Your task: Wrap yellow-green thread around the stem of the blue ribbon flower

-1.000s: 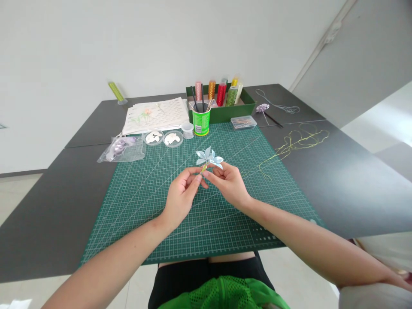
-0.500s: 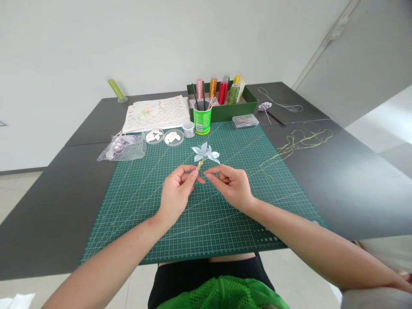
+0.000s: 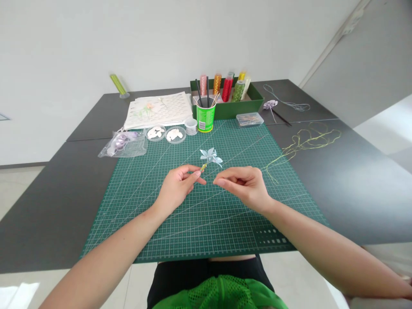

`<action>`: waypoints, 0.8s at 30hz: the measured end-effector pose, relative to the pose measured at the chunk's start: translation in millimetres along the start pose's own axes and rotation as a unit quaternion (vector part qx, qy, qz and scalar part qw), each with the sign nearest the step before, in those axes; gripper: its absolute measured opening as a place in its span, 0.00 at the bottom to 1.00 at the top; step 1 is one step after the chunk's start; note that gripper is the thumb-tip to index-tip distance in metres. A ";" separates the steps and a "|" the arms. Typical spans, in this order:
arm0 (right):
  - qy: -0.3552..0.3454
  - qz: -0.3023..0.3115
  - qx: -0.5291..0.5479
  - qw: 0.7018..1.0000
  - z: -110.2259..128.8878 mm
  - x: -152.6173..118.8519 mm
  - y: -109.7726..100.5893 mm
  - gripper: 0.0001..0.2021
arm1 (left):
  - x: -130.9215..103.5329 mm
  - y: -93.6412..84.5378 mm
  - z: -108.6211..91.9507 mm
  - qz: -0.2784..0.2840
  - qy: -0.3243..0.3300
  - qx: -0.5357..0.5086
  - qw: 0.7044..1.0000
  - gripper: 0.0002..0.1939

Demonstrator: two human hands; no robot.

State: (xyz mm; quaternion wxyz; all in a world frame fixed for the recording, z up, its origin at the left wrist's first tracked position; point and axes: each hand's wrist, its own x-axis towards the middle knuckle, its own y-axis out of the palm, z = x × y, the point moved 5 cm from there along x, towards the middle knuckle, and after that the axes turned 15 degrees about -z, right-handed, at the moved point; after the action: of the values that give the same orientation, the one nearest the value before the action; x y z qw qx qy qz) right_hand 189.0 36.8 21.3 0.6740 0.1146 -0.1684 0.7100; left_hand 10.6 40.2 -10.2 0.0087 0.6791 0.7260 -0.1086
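A pale blue flower (image 3: pixel 211 156) with a yellow-green wrapped stem is pinched between the thumb and fingers of my left hand (image 3: pixel 180 184), above the green cutting mat (image 3: pixel 206 231). To its right, my right hand (image 3: pixel 246 186) has thumb and index fingertips pressed together; anything between them is too fine to make out. The two hands are apart. Yellow-green thread (image 3: pixel 299 143) lies in loose loops across the mat's right edge and the dark table.
Behind the mat stand a green cup (image 3: pixel 206 119) with black sticks and a green box (image 3: pixel 225 110) of thread spools. Petal dishes (image 3: pixel 176 135), a plastic bag (image 3: pixel 128 145), paper sheets (image 3: pixel 174 107), a clear case (image 3: pixel 249 119) and a purple flower (image 3: pixel 270 104) lie around it.
My right hand has moved right and slightly down, away from my left hand. The flower has turned a little in my left fingers. The view has shifted slightly.
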 end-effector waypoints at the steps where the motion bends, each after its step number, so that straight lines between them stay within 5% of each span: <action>1: 0.017 0.000 0.013 1.000 -0.5 1.0 -2.6 0.09 | 0.5 0.8 1.1 0.009 -0.007 0.009 1.000 0.14; 12: 0.080 -0.021 0.105 0.991 -6.2 15.9 -25.6 0.09 | -11.0 16.0 6.9 0.136 -0.038 0.102 0.985 0.12; 24: 0.052 0.029 0.014 0.998 -12.9 23.9 -17.5 0.09 | -27.9 29.7 11.0 0.239 -0.046 0.137 0.960 0.12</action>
State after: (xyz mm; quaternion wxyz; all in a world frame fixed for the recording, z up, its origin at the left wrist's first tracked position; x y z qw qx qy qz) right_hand 205.7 64.4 20.2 0.6593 0.0821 -0.1263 0.7366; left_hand 40.7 12.5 -20.8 -0.0253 0.8219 0.5191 -0.2333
